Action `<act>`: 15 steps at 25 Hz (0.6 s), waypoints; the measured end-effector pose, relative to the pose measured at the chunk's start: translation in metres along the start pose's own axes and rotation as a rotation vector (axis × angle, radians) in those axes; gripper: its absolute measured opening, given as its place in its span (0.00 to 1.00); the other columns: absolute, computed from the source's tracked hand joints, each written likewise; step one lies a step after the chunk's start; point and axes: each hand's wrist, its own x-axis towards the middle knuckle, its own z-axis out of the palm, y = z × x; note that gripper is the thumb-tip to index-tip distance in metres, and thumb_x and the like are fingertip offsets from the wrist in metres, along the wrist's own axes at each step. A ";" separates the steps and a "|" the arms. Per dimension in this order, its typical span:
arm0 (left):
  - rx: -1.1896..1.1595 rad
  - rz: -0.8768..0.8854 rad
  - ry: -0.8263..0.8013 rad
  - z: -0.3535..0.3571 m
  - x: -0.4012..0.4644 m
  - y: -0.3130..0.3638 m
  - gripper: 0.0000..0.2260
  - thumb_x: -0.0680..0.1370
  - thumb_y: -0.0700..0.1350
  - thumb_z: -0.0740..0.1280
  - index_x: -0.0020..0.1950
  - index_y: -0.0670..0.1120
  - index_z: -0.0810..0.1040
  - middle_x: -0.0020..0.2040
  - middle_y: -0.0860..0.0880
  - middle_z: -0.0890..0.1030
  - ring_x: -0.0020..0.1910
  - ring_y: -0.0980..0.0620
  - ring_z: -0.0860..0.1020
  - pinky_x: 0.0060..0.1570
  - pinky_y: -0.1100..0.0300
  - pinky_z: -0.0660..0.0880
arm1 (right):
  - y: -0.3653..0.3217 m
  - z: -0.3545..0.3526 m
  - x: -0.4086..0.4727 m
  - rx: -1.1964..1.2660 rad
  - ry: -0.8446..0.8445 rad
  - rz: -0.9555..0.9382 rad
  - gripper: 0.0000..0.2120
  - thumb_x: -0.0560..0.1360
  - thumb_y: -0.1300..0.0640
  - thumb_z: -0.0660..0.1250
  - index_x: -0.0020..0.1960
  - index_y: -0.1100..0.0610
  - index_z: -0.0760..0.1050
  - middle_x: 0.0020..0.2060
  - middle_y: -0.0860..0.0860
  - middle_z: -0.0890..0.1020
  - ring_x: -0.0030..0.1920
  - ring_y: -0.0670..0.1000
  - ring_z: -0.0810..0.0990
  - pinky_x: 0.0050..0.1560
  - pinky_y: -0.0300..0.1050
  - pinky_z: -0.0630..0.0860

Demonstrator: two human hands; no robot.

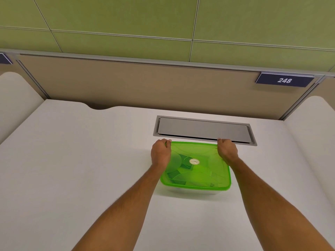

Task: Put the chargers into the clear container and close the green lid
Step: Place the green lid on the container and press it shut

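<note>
The green see-through lid (197, 167) lies on top of the clear container (195, 192), which stands on the white desk. Dark and pale charger shapes (178, 175) show dimly through the lid. My left hand (161, 153) is curled over the lid's far left corner. My right hand (227, 150) is curled over the far right corner. Both hands press on the lid's far edge. A small round sticker (194, 161) sits at the lid's centre.
A grey cable hatch (203, 130) is set flush into the desk just behind the container. A beige partition (145, 84) with a "248" plate (284, 80) closes off the back. Curved desk dividers rise at both sides.
</note>
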 end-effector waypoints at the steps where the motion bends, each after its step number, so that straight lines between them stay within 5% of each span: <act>1: -0.002 0.002 -0.002 0.000 0.000 0.000 0.17 0.82 0.47 0.59 0.40 0.37 0.76 0.39 0.36 0.80 0.40 0.37 0.78 0.35 0.55 0.66 | 0.001 0.001 0.000 -0.005 0.007 -0.003 0.20 0.82 0.50 0.52 0.38 0.60 0.72 0.46 0.66 0.83 0.45 0.60 0.79 0.45 0.47 0.70; 8: -0.046 -0.024 0.006 0.000 0.001 0.000 0.17 0.81 0.48 0.61 0.34 0.44 0.70 0.37 0.37 0.79 0.34 0.41 0.73 0.34 0.55 0.65 | 0.003 0.000 -0.004 0.022 0.031 -0.013 0.24 0.82 0.47 0.53 0.30 0.57 0.68 0.37 0.60 0.79 0.47 0.63 0.81 0.44 0.48 0.69; 11: -0.051 -0.057 -0.005 0.002 0.001 -0.002 0.16 0.81 0.49 0.61 0.35 0.44 0.71 0.38 0.38 0.80 0.34 0.43 0.73 0.35 0.56 0.66 | 0.003 -0.003 -0.013 0.006 0.060 -0.004 0.29 0.81 0.41 0.49 0.43 0.62 0.78 0.46 0.64 0.82 0.51 0.64 0.80 0.50 0.51 0.73; 15: -0.154 -0.132 -0.008 -0.004 -0.002 -0.001 0.15 0.80 0.53 0.60 0.48 0.43 0.80 0.44 0.44 0.82 0.43 0.46 0.77 0.42 0.57 0.69 | 0.008 -0.011 -0.033 -0.091 0.038 0.024 0.36 0.78 0.34 0.43 0.55 0.60 0.77 0.55 0.63 0.80 0.56 0.63 0.78 0.55 0.53 0.72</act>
